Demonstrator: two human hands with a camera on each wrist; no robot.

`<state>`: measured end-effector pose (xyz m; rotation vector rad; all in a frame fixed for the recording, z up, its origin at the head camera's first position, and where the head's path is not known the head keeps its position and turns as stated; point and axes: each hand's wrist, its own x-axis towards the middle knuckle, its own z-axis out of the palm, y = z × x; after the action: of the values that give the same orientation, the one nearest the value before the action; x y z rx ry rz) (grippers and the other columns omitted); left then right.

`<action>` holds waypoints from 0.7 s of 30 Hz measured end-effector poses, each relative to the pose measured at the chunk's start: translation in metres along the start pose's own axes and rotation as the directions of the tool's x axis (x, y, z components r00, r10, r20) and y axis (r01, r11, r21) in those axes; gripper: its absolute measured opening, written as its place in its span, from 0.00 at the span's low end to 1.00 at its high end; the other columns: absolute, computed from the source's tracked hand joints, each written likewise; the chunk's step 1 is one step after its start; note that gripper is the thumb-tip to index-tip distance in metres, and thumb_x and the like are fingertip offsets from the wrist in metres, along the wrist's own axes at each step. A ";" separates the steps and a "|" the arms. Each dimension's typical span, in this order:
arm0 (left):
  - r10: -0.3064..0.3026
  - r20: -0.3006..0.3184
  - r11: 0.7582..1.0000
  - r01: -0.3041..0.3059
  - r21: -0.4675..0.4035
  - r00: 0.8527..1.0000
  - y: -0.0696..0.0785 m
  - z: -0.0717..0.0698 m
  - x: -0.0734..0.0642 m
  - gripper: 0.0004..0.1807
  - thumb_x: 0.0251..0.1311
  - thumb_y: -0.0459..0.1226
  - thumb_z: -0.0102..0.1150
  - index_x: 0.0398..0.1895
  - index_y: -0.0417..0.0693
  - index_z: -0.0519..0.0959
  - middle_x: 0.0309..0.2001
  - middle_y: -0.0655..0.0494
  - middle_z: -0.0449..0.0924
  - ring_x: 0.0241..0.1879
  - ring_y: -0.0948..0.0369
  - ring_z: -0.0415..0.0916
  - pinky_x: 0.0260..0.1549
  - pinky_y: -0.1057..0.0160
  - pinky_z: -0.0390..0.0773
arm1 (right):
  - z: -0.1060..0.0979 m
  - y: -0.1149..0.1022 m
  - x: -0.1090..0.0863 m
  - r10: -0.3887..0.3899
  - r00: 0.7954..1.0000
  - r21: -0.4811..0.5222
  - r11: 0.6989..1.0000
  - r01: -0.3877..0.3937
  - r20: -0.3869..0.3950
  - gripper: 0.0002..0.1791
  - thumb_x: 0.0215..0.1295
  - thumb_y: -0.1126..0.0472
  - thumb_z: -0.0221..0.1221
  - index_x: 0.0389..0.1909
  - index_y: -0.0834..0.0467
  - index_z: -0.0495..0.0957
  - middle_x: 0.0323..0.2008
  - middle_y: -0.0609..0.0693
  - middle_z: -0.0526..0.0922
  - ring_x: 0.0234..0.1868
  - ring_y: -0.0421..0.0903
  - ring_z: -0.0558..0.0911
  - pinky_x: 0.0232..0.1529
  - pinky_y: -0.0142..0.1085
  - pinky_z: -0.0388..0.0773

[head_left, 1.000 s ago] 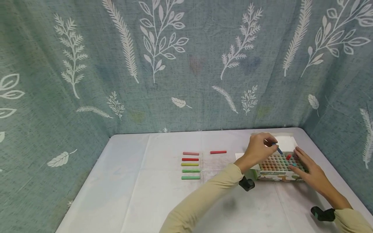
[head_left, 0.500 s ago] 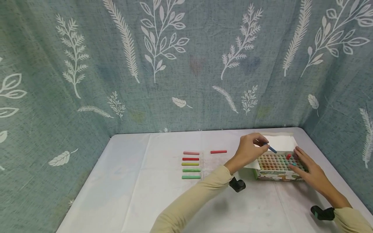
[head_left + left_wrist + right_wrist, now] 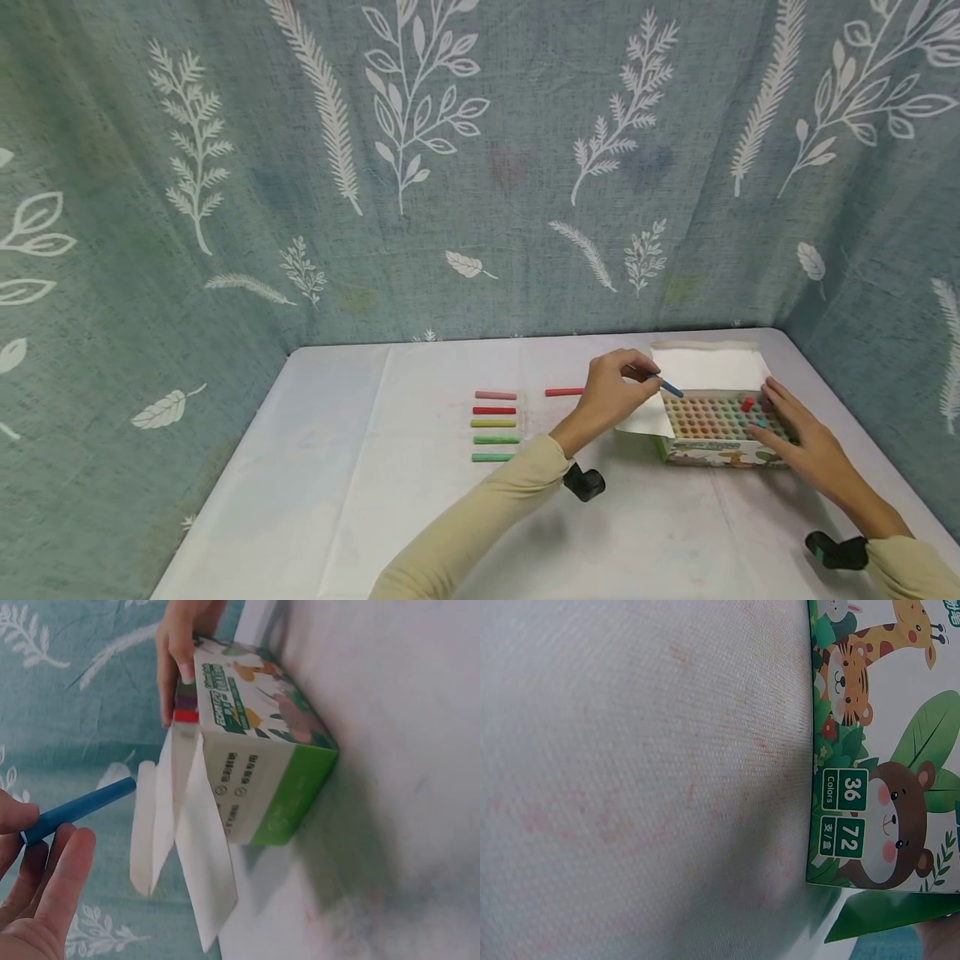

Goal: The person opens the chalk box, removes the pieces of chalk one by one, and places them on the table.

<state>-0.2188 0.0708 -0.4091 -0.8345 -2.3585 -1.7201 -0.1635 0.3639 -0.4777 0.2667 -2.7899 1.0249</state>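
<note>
My left hand (image 3: pixel 611 387) pinches a blue chalk stick (image 3: pixel 79 812) between thumb and fingers, just left of the chalk box (image 3: pixel 716 453). The box has its white lid (image 3: pixel 708 367) folded back, and its tray shows rows of round holes. A red chalk (image 3: pixel 747 405) pokes up from the tray, and a teal one (image 3: pixel 761 425) shows beside my right fingers. Along the box's right end rests my right hand (image 3: pixel 813 442), thumb at the front edge and fingers at the back. Animal drawings cover the box side (image 3: pixel 892 772) in the right wrist view.
Left of the hands, a column of chalks lies on the white cloth: a pink (image 3: pixel 496 396), a red (image 3: pixel 494 410), a yellow (image 3: pixel 492 424) and greens (image 3: pixel 496 439). Another red chalk (image 3: pixel 562 392) lies nearer, partly behind my left hand. A leaf-patterned curtain (image 3: pixel 465 167) surrounds the table.
My left hand has moved left, carrying the blue chalk from over the tray to beyond the box's left end. The right hand stays on the box.
</note>
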 end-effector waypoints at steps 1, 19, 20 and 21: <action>-0.003 -0.001 1.000 0.003 -0.004 1.000 -0.001 -0.001 -0.001 0.04 0.56 0.30 0.64 0.34 0.41 0.82 0.34 0.56 0.80 0.29 0.74 0.76 0.34 0.75 0.76 | 0.000 0.000 0.000 0.004 1.000 -0.002 1.000 -0.004 -0.001 0.44 0.67 0.51 0.55 0.75 0.54 0.41 0.74 0.54 0.38 0.70 0.68 0.42 0.52 0.73 0.45; -0.076 -0.084 0.992 0.067 -0.109 0.994 -0.005 -0.033 -0.019 0.04 0.54 0.28 0.65 0.33 0.42 0.82 0.30 0.52 0.82 0.28 0.62 0.81 0.26 0.69 0.80 | 0.001 -0.001 0.001 0.010 1.000 -0.012 1.000 -0.010 -0.002 0.44 0.68 0.50 0.55 0.75 0.57 0.41 0.74 0.58 0.39 0.70 0.68 0.42 0.54 0.73 0.43; -0.086 -0.087 0.990 0.075 -0.120 0.992 -0.012 -0.033 -0.018 0.04 0.54 0.29 0.65 0.33 0.44 0.82 0.29 0.55 0.81 0.27 0.64 0.81 0.26 0.68 0.80 | 0.001 -0.001 0.001 0.011 1.000 -0.012 1.000 -0.011 0.000 0.44 0.68 0.50 0.55 0.75 0.57 0.41 0.74 0.58 0.39 0.70 0.69 0.42 0.54 0.73 0.43; -0.095 -0.089 0.988 0.083 -0.130 0.991 -0.017 -0.033 -0.019 0.04 0.54 0.29 0.65 0.33 0.45 0.82 0.29 0.56 0.81 0.27 0.65 0.80 0.26 0.67 0.81 | 0.001 -0.001 0.001 0.012 1.000 -0.011 1.000 -0.012 0.002 0.44 0.68 0.50 0.55 0.75 0.57 0.41 0.74 0.58 0.39 0.70 0.69 0.41 0.54 0.73 0.43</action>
<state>-0.2189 0.0304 -0.4191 -0.6563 -2.2779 -1.9157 -0.1641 0.3619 -0.4774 0.2496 -2.8012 1.0124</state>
